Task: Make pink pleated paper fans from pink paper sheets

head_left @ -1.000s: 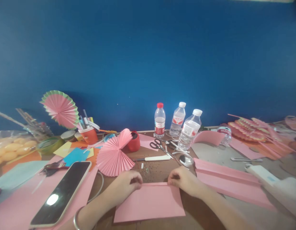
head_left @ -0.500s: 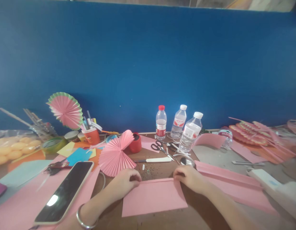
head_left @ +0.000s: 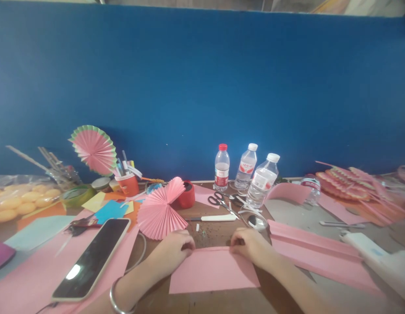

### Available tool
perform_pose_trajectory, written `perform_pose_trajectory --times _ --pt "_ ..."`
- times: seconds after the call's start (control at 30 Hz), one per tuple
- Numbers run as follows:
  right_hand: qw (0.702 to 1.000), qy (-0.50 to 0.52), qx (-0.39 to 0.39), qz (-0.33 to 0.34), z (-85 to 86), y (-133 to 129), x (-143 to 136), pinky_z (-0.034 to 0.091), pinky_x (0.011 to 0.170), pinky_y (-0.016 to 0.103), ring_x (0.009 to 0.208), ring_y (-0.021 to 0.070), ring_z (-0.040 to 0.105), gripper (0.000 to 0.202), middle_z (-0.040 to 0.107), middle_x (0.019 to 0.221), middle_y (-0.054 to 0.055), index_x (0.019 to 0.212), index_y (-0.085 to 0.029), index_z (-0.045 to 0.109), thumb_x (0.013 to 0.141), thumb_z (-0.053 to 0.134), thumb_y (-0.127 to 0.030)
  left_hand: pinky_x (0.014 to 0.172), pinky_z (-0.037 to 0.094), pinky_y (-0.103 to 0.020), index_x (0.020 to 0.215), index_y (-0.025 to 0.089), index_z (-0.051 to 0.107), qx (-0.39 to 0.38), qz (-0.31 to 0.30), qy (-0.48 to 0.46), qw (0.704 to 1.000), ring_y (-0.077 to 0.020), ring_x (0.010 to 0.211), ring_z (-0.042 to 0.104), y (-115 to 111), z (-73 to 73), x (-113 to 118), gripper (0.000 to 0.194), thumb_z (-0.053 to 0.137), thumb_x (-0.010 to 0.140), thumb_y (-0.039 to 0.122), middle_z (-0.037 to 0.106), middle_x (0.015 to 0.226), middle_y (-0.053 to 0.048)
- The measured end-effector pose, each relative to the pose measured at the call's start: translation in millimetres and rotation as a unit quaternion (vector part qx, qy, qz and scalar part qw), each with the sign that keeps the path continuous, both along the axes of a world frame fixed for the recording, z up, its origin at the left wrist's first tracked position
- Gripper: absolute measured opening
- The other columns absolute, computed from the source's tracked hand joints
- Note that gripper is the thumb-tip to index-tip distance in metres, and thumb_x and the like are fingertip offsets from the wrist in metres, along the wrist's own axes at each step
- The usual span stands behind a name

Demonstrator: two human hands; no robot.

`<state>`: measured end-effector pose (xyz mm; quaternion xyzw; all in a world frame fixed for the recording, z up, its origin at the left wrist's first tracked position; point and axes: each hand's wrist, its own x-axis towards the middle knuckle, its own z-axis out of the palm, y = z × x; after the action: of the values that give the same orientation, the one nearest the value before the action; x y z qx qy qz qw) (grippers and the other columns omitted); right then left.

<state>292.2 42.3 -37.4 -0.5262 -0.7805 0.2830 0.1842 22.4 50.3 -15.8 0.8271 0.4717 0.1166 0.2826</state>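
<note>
Plainly, a pink sheet (head_left: 215, 272) is held flat on the table (head_left: 196, 305), directly before the person, by its narrow folded far edge. That edge is pinched near its left end by the left hand (head_left: 176, 248), the fingers curled and closed against the thumb. Near its right end it is pinched by the right hand (head_left: 250, 246), likewise curled, with fingertips and thumb drawn together on the paper. A bracelet (head_left: 114, 298) is worn on the left wrist.

Just beyond the left hand, a pleated pink fan (head_left: 159, 213) is spread beside a red object (head_left: 187, 196). A white-handled knife (head_left: 218, 217) is laid beyond the sheet, with scissors (head_left: 216, 199) behind it. Three bottles are set farther back: one red-capped (head_left: 221, 174), two white-capped.

To the left, a phone (head_left: 91, 261) is laid on pink paper (head_left: 35, 279), and pens are held in an orange cup (head_left: 128, 185), near which a green-rimmed fan (head_left: 94, 150) is seen. To the right, creased paper (head_left: 320, 257) is laid out, and a stack of pleated pieces (head_left: 343, 183) is placed farther back.
</note>
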Motion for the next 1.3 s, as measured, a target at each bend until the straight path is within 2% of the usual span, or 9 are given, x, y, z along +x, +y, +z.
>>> perform_pose_trajectory --times 0.3,0.47,0.57,0.73,0.93,1.0,1.13,1.2,1.3 --pt "0.997 -0.027 0.039 0.053 5.6 -4 8 0.040 0.069 0.025 0.075 0.0153 0.056 0.013 0.062 0.080 0.001 0.076 -0.019 0.063 0.077 0.053 -0.012 0.072 0.041 -0.024 0.079 0.020 0.063 0.051 -0.031 0.048 0.997 -0.0140 0.079 0.055 -6 0.2 0 0.026 0.041 0.075 0.006 0.060 0.083 -0.001" --pt "0.990 -0.048 0.069 0.111 5.2 -4 9 0.040 0.075 0.028 0.082 0.0178 0.055 0.019 0.063 0.081 0.003 0.080 -0.019 0.065 0.083 0.047 -0.013 0.072 0.041 -0.028 0.084 0.020 0.062 0.084 -0.043 0.098 0.991 -0.0170 0.081 0.055 -12 -2.3 2 0.029 0.039 0.078 0.003 0.059 0.085 -0.003" --pt "0.985 -0.061 0.083 0.138 6.2 -5 10 0.040 0.076 0.029 0.084 0.0182 0.055 0.024 0.064 0.083 0.004 0.083 -0.019 0.067 0.087 0.043 -0.014 0.075 0.042 -0.031 0.090 0.020 0.061 0.130 -0.079 0.162 0.975 -0.0185 0.084 0.055 -17 -3.6 5 0.030 0.041 0.079 0.001 0.059 0.088 -0.004" --pt "0.962 -0.149 0.142 0.180 9.7 -7 11 0.041 0.071 0.026 0.080 0.0163 0.055 0.031 0.063 0.079 0.005 0.084 -0.019 0.068 0.089 0.038 -0.010 0.066 0.045 -0.029 0.083 0.016 0.063 0.233 -0.135 0.287 0.919 -0.0203 0.080 0.056 -22 -0.6 11 0.019 0.049 0.080 0.003 0.060 0.083 -0.006" --pt "0.928 -0.236 0.201 0.206 7.7 -12 8 0.037 0.060 0.025 0.070 0.0158 0.052 0.028 0.059 0.071 0.005 0.069 -0.016 0.063 0.083 0.044 -0.002 0.056 0.046 -0.028 0.082 0.012 0.065 0.247 -0.119 0.312 0.910 -0.0213 0.072 0.058 -28 -12.7 20 0.021 0.048 0.079 0.000 0.062 0.078 -0.010" --pt "0.924 -0.249 0.211 0.199 6.7 -15 5 0.035 0.057 0.027 0.068 0.0168 0.051 0.024 0.058 0.070 0.005 0.068 -0.015 0.062 0.080 0.046 0.000 0.052 0.046 -0.030 0.091 0.011 0.065 0.250 -0.111 0.316 0.908 -0.0233 0.071 0.059 -33 -18.5 23 0.025 0.046 0.078 -0.001 0.062 0.079 -0.012" --pt "0.908 -0.266 0.262 0.190 6.6 -23 -2 0.030 0.056 0.029 0.070 0.0181 0.049 0.029 0.057 0.074 0.003 0.102 -0.019 0.060 0.081 0.048 -0.003 0.048 0.046 -0.032 0.122 0.016 0.050 0.280 -0.116 0.309 0.902 -0.0266 0.072 0.060 -43 -21.7 27 0.048 0.047 0.077 0.001 0.062 0.086 -0.012" --pt "0.903 -0.265 0.280 0.189 6.6 -25 -4 0.029 0.056 0.029 0.071 0.0182 0.048 0.039 0.057 0.075 0.002 0.118 -0.024 0.052 0.083 0.049 -0.006 0.048 0.046 -0.030 0.123 0.019 0.049 0.287 -0.120 0.309 0.899 -0.0263 0.074 0.060 -45 -20.3 27 0.050 0.048 0.076 0.002 0.062 0.085 -0.010" --pt "0.902 -0.266 0.285 0.183 6.3 -25 -7 0.028 0.057 0.029 0.071 0.0180 0.047 0.040 0.055 0.074 0.002 0.122 -0.029 0.049 0.087 0.049 -0.012 0.054 0.047 -0.030 0.117 0.019 0.052 0.288 -0.116 0.298 0.903 -0.0246 0.077 0.059 -44 -17.5 28 0.043 0.048 0.078 0.003 0.061 0.088 -0.010"
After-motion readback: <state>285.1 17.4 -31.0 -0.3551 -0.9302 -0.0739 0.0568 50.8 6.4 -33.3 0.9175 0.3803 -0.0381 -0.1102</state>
